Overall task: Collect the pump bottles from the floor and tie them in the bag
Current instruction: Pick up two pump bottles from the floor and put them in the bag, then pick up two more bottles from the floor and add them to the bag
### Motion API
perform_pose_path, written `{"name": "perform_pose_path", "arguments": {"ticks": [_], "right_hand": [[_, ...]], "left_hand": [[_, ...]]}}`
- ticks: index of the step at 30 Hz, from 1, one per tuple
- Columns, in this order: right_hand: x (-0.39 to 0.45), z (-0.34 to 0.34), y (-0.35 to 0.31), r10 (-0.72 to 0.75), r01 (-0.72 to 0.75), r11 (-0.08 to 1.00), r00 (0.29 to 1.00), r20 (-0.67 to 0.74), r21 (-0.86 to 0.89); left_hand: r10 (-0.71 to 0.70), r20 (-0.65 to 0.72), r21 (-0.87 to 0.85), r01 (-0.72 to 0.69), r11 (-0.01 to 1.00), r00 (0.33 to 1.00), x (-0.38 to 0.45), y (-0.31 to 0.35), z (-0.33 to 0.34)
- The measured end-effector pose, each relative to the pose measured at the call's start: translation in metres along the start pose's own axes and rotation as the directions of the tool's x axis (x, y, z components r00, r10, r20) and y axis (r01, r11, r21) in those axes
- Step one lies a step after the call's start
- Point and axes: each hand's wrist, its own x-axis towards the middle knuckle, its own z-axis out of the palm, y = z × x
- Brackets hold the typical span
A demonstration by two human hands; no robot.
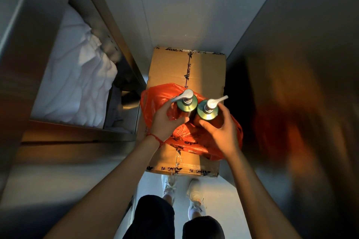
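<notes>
Two green pump bottles stand upright side by side over an orange plastic bag (pixel 194 139) that lies on a taped cardboard box (pixel 174 68). The left bottle (pixel 186 104) has a silver pump head pointing left. The right bottle (pixel 207 112) has a white pump head pointing right. My left hand (pixel 167 120) wraps around the left bottle's body from the near side. My right hand (pixel 223 132) curls around the right bottle's body. The lower parts of both bottles are hidden by my hands and the bag.
The box fills a narrow aisle between a metal shelf unit (pixel 124 75) holding white linen (pixel 77 75) on the left and a dark metal wall (pixel 291 83) on the right. My feet in pale shoes (pixel 182 190) stand on the grey floor just before the box.
</notes>
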Motion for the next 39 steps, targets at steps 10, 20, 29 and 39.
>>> {"name": "perform_pose_path", "arguments": {"ticks": [10,20,29,39], "right_hand": [[-0.053,-0.026,-0.014,-0.044,0.033,0.971,0.998,-0.045,-0.236],[-0.107,-0.055,-0.033,-0.243,0.274,0.847,0.962,0.126,-0.455],[-0.152,-0.088,-0.039,-0.409,0.575,0.683,0.811,0.418,-0.45],[-0.218,-0.092,-0.04,-0.475,0.784,0.511,0.599,0.645,-0.352]], "left_hand": [[0.166,-0.006,0.467,-0.144,0.872,0.986,-0.057,0.015,-0.013],[0.251,-0.133,0.634,-0.112,0.765,0.959,-0.15,0.032,-0.019],[0.285,-0.443,0.622,0.062,0.78,0.85,-0.259,0.018,0.012],[0.162,-0.632,0.566,0.309,0.764,0.758,-0.385,-0.007,0.032]]}}
